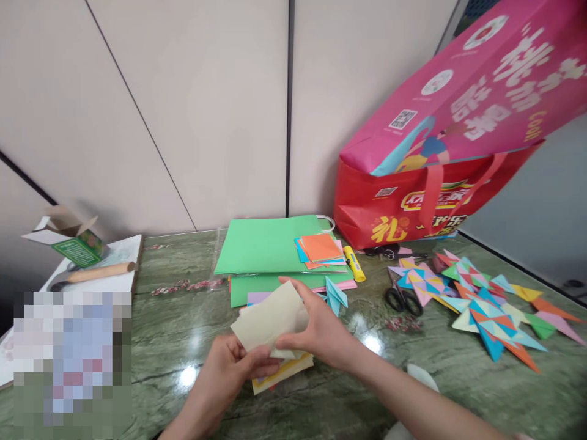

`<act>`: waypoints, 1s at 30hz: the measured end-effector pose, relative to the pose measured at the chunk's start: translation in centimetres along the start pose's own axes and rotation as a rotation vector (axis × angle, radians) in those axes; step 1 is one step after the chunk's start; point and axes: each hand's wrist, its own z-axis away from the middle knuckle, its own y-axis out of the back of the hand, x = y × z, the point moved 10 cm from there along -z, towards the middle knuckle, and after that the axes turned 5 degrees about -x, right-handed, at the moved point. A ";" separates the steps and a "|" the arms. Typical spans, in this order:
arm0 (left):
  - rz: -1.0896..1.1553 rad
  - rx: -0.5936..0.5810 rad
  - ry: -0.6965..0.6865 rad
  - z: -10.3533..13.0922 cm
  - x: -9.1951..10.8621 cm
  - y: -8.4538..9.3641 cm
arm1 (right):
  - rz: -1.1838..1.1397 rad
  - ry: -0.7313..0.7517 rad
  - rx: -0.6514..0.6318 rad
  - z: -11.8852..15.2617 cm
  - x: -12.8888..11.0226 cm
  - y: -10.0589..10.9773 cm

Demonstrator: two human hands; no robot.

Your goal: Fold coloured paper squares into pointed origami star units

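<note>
A cream sheet of paper (266,321) is held up between my two hands above the table. My left hand (233,363) pinches its lower left part, thumb on top and fingers beneath. On its right side, my right hand (321,327) grips the sheet between thumb and fingers. Just below lie yellow and cream papers (293,370), partly hidden by my hands. Behind the sheet, a light blue folded paper piece (336,296) rests near green paper sheets (266,244). Small square papers (321,249), orange on top, sit on the green stack.
A yellow glue stick (354,264) and black scissors (403,298) lie to the right. Beyond them are several colourful folded paper stars (493,321). Red and pink bags (380,205) stand at the back right. An opened green box (77,244) and a wooden-handled tool (101,272) are at left.
</note>
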 end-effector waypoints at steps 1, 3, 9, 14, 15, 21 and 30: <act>0.005 -0.004 0.001 0.0 0.0 0.0 | 0.019 0.001 0.007 0.0 0.0 0.1; 0.015 0.002 -0.010 -0.1 -0.1 0.0 | 0.050 0.002 0.042 0.1 0.1 0.2; 0.043 0.109 -0.077 -0.3 0.0 1.2 | 0.157 -0.011 0.244 1.1 0.4 0.2; 0.019 0.141 -0.160 0.0 0.7 1.3 | 0.159 -0.023 0.298 1.6 0.7 -0.5; 0.006 0.155 -0.165 0.1 0.8 1.3 | 0.149 -0.033 0.313 1.7 0.8 -0.5; 0.012 0.191 -0.177 0.4 1.0 1.2 | 0.099 -0.022 0.338 1.6 0.8 -0.3; 0.103 0.196 -0.160 0.6 1.5 1.6 | -0.056 0.048 0.279 1.0 1.4 -0.6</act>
